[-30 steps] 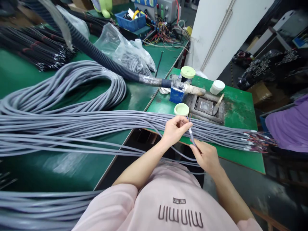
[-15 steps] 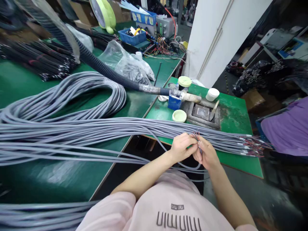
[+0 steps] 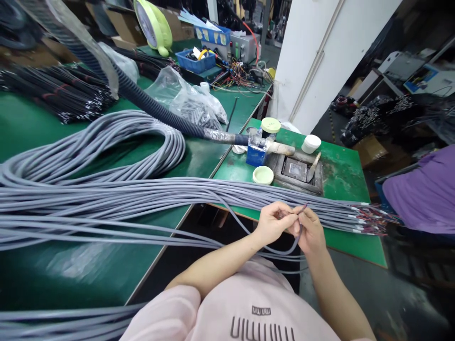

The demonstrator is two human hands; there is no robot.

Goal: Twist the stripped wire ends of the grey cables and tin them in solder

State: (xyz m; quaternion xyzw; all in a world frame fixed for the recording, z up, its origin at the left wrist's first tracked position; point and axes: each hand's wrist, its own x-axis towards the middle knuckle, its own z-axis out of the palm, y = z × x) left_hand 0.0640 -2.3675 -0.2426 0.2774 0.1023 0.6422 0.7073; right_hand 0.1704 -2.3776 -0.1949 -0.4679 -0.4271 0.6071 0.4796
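In front of my chest, both hands meet at the stripped end of a grey cable (image 3: 296, 242). My left hand (image 3: 275, 221) is closed, thumb and forefinger pinching the thin coloured wires (image 3: 300, 210). Closed round the same end, my right hand (image 3: 311, 231) holds the cable where the wires come out. The cable hangs below the fingers and curves away to the left. Just beyond my hands lies a thick bundle of grey cables (image 3: 199, 187), its stripped ends (image 3: 377, 218) showing coloured wires at the right.
A solder pot (image 3: 296, 169) with a scraper is set in the green board. An extraction hose (image 3: 159, 111) reaches across to a blue box (image 3: 255, 154) beside it. Round tubs (image 3: 263, 175) stand close by. At the right is a person in a purple top (image 3: 419, 194).
The wire ends stood up fanned above my fingers; now they are gathered and lean right between my fingertips. My hands have shifted slightly right and down in the picture.
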